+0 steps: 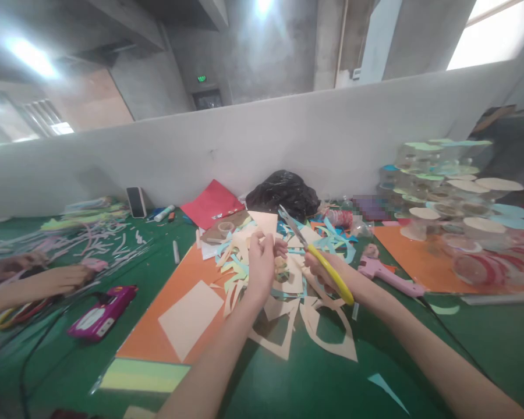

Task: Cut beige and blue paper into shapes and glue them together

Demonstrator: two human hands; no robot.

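The step in hand appeared to be the cutting of paper. The left hand had its thumb and fingers closed on a small piece of cream paper, which stood up above the knuckles. The right hand had its fingers curled around the yellow handle of the scissors. The blades pointed forward and away, just beside the paper; whether they touched it, or how wide they were parted, I could not tell. In my judgement, the next cut called for turning the blades toward the paper's edge, with the left fingertips kept out of their line.

Below both hands lay a heap of paper scraps, whose nearest cut-out pieces spread on the green table. The loose loops could perhaps catch the wrists. To the left, a cream sheet lay flat on an orange board. A black bag and the low wall limited the far side, and a pink glue gun rested near the right forearm. The more open room was between the forearms, toward the person. Another person's hand was well apart, at the left.
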